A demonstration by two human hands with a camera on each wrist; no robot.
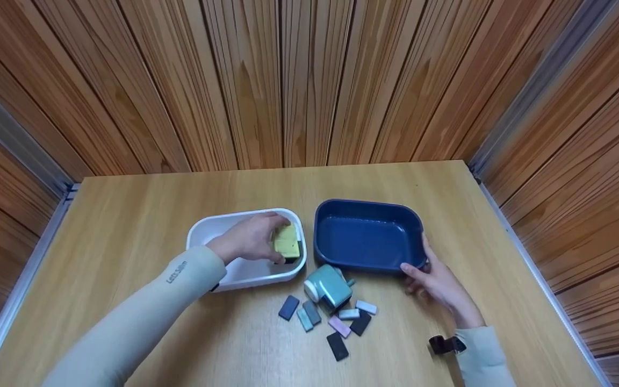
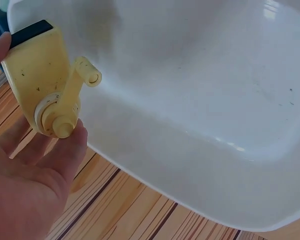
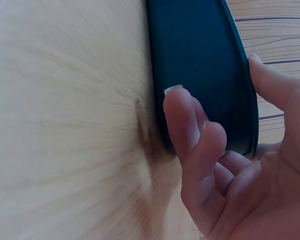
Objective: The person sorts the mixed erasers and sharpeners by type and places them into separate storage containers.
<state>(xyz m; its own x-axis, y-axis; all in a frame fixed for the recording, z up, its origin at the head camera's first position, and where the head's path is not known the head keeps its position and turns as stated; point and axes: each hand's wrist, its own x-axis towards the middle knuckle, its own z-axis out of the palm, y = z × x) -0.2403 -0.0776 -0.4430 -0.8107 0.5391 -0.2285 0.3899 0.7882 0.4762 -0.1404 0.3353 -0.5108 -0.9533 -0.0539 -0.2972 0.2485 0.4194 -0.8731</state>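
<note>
Inside the white plastic tub, at its right end, my left hand holds a yellow hand-crank pencil sharpener. The left wrist view shows its crank and dark edge, with the thumb at one end and fingers at the other. My right hand grips the near right corner of a dark blue tub, thumb at the rim. In the right wrist view, some fingers are curled beside the tub's wall and others are partly hidden behind it.
A teal crank sharpener lies in front of the two tubs. Several small rectangular blocks are scattered near it, among them a navy one, a pink one and a black one. Wood-patterned walls enclose the table.
</note>
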